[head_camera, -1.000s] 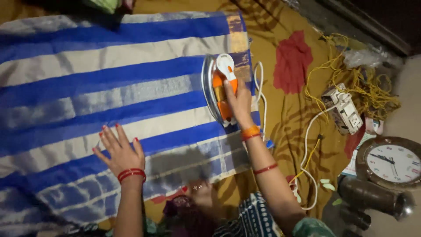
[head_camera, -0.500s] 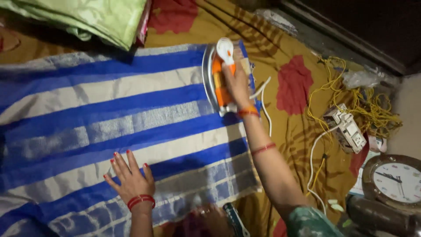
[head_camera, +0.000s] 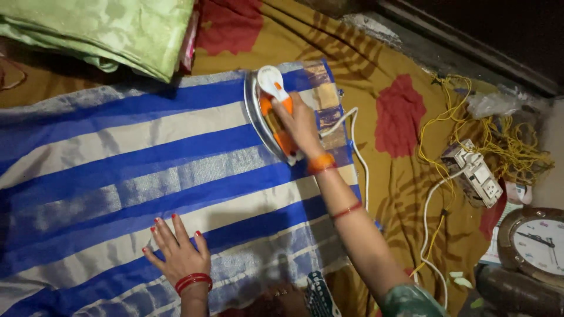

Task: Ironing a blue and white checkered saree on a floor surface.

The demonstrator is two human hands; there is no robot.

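Observation:
A blue-and-white striped cloth (head_camera: 117,170) lies spread flat over a mustard sheet with red flowers (head_camera: 405,147). My right hand (head_camera: 301,124) grips the orange handle of a white and orange electric iron (head_camera: 267,111) standing on the cloth near its far right edge. The iron's white cord (head_camera: 359,158) trails off to the right. My left hand (head_camera: 176,249) rests flat on the cloth near its front edge, fingers spread, with red bangles at the wrist.
Folded green fabric (head_camera: 111,32) lies at the back left. A white power strip (head_camera: 474,173) with tangled yellow wire (head_camera: 511,141) sits at the right. A round wall clock (head_camera: 537,243) lies at the lower right corner.
The view has shifted so the cloth sits lower and the green fabric shows. My right hand has slid the iron toward the cloth's far edge. My left hand stays flat on the cloth.

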